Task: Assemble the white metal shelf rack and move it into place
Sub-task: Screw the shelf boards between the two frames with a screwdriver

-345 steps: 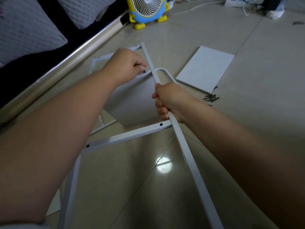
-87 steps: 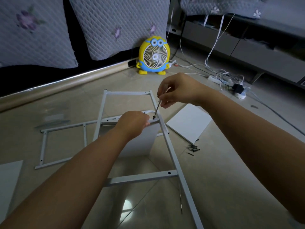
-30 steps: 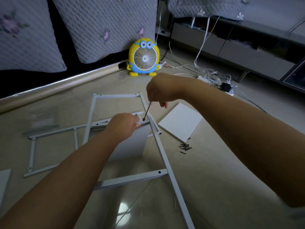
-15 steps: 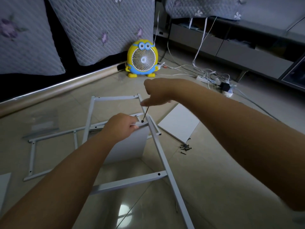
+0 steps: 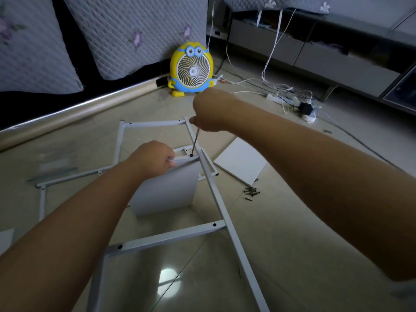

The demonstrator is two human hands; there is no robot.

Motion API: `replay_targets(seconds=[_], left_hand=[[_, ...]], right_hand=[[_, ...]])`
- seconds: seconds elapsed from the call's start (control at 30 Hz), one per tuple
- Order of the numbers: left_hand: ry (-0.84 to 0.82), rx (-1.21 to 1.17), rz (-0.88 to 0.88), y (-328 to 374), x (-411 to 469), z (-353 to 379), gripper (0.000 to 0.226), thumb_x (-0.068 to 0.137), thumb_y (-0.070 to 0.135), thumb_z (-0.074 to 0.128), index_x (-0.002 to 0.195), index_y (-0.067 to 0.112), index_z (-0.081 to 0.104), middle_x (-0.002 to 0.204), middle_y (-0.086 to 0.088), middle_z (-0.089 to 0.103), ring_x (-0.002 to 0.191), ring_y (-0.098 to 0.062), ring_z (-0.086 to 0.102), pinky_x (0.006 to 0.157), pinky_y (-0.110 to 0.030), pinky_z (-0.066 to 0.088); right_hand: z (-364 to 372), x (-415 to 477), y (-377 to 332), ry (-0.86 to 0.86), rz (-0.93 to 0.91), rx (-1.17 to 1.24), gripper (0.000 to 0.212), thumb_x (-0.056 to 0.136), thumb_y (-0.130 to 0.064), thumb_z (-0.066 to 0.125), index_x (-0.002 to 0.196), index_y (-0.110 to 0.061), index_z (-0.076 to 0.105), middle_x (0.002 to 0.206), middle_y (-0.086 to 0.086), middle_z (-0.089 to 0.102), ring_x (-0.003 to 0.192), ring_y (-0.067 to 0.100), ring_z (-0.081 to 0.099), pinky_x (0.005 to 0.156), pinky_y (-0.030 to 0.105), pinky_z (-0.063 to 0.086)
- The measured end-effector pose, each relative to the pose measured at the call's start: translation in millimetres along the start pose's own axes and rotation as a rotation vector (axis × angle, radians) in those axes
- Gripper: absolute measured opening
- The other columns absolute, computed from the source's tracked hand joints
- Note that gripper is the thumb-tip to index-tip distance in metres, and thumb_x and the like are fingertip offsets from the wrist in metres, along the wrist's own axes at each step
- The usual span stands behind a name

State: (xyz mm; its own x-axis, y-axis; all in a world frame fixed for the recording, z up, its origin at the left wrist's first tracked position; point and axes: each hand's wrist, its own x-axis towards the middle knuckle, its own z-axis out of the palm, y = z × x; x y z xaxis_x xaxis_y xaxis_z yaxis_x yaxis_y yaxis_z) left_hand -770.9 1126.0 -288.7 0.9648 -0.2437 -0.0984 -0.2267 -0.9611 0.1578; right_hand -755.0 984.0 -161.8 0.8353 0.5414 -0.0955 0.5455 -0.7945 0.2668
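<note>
A white metal ladder-shaped side frame (image 5: 219, 207) tilts up from the floor in front of me. A white shelf panel (image 5: 166, 190) stands on edge beneath its crossbar. My left hand (image 5: 150, 159) grips the panel's top edge against that crossbar. My right hand (image 5: 210, 111) holds a thin screwdriver (image 5: 195, 143), tip down on a dark screw (image 5: 191, 155) in the bar. A second white frame (image 5: 67, 176) lies flat on the floor to the left. A loose white panel (image 5: 242, 163) lies to the right, with several black screws (image 5: 251, 192) beside it.
A yellow cartoon desk fan (image 5: 191, 69) stands at the back by a sofa base with quilted cushions (image 5: 135, 30). A power strip with tangled white cables (image 5: 290, 97) lies at the back right, below a low grey cabinet (image 5: 315, 55). The tiled floor is glossy.
My right hand has turned on the screwdriver, which stays on the same screw. My left hand keeps its grip on the panel. The view has shifted slightly.
</note>
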Motion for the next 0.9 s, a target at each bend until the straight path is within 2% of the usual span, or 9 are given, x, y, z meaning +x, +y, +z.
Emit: replay_targets(seconds=[0.13, 0.2, 0.33, 0.47, 0.57, 0.63, 0.7, 0.73, 0.9], left_hand=[[0.006, -0.009, 0.001, 0, -2, 1, 0.023, 0.092, 0.028, 0.052, 0.076, 0.013, 0.052, 0.072, -0.004, 0.048, 0.078, -0.022, 0.051, 0.061, -0.027, 0.03], [-0.008, -0.023, -0.005, 1, -3, 2, 0.019, 0.093, 0.029, 0.051, 0.079, 0.015, 0.053, 0.077, -0.004, 0.05, 0.081, -0.021, 0.052, 0.068, -0.027, 0.034], [-0.024, -0.021, -0.026, 4, -3, 1, 0.029, 0.094, 0.028, 0.049, 0.069, 0.014, 0.048, 0.065, 0.001, 0.042, 0.076, -0.02, 0.048, 0.066, -0.026, 0.032], [-0.044, -0.027, -0.039, 4, -4, -1, 0.038, 0.095, 0.027, 0.048, 0.059, 0.02, 0.037, 0.062, 0.002, 0.039, 0.072, -0.018, 0.044, 0.066, -0.027, 0.03], [-0.043, -0.039, -0.049, 4, -4, 0, 0.037, 0.095, 0.026, 0.048, 0.06, 0.019, 0.038, 0.063, 0.002, 0.039, 0.073, -0.018, 0.045, 0.067, -0.026, 0.031], [-0.036, -0.027, -0.046, 3, -3, 1, 0.038, 0.095, 0.026, 0.048, 0.059, 0.019, 0.037, 0.062, 0.001, 0.038, 0.073, -0.019, 0.045, 0.067, -0.026, 0.031], [-0.026, -0.02, -0.041, 2, -1, 1, 0.038, 0.094, 0.027, 0.048, 0.06, 0.016, 0.038, 0.062, 0.001, 0.037, 0.074, -0.02, 0.046, 0.067, -0.026, 0.03], [-0.027, -0.016, -0.038, 2, -1, 0, 0.038, 0.095, 0.027, 0.048, 0.06, 0.015, 0.039, 0.062, 0.001, 0.037, 0.075, -0.02, 0.046, 0.067, -0.026, 0.03], [0.002, -0.03, -0.039, 2, -2, 1, 0.043, 0.094, 0.027, 0.05, 0.056, 0.018, 0.031, 0.061, 0.002, 0.034, 0.073, -0.02, 0.043, 0.065, -0.026, 0.029]], right_hand=[[2, 4, -5, -0.102, 0.147, 0.057, 0.02, 0.096, -0.022, 0.045, 0.092, -0.008, 0.058, 0.12, 0.009, 0.058, 0.104, 0.028, 0.057, 0.073, 0.031, 0.045], [-2, 0, -3, -0.151, 0.081, 0.058, 0.028, 0.097, -0.027, 0.043, 0.078, -0.008, 0.05, 0.121, 0.01, 0.057, 0.092, 0.028, 0.058, 0.065, 0.029, 0.042], [-4, -6, -1, -0.196, -0.095, 0.092, 0.032, 0.097, -0.023, 0.042, 0.122, -0.003, 0.045, 0.129, 0.013, 0.049, 0.116, 0.027, 0.048, 0.08, 0.027, 0.036], [-4, -4, -5, -0.103, -0.19, -0.001, 0.028, 0.096, -0.018, 0.044, 0.117, -0.002, 0.052, 0.12, 0.015, 0.054, 0.109, 0.026, 0.051, 0.062, 0.017, 0.024], [-3, -2, -14, -0.038, -0.175, 0.035, 0.029, 0.095, -0.022, 0.046, 0.113, -0.001, 0.055, 0.115, 0.014, 0.058, 0.11, 0.026, 0.051, 0.071, 0.023, 0.033], [-1, 2, -14, -0.073, -0.071, 0.089, 0.027, 0.095, -0.021, 0.046, 0.098, 0.003, 0.06, 0.086, 0.012, 0.065, 0.097, 0.018, 0.061, 0.076, 0.027, 0.04], [1, 5, -10, -0.128, 0.11, 0.203, 0.03, 0.092, -0.013, 0.044, 0.068, -0.001, 0.055, 0.038, 0.001, 0.053, 0.049, 0.005, 0.061, 0.061, 0.025, 0.046], [0, 4, -9, -0.15, 0.198, 0.263, 0.033, 0.091, -0.009, 0.042, 0.059, -0.005, 0.047, 0.029, 0.0, 0.045, 0.036, 0.009, 0.052, 0.052, 0.024, 0.044], [-1, 7, -21, -0.171, 0.291, 0.295, 0.033, 0.088, -0.007, 0.041, 0.055, -0.007, 0.034, 0.032, 0.003, 0.043, 0.052, 0.018, 0.035, 0.052, 0.025, 0.033]])
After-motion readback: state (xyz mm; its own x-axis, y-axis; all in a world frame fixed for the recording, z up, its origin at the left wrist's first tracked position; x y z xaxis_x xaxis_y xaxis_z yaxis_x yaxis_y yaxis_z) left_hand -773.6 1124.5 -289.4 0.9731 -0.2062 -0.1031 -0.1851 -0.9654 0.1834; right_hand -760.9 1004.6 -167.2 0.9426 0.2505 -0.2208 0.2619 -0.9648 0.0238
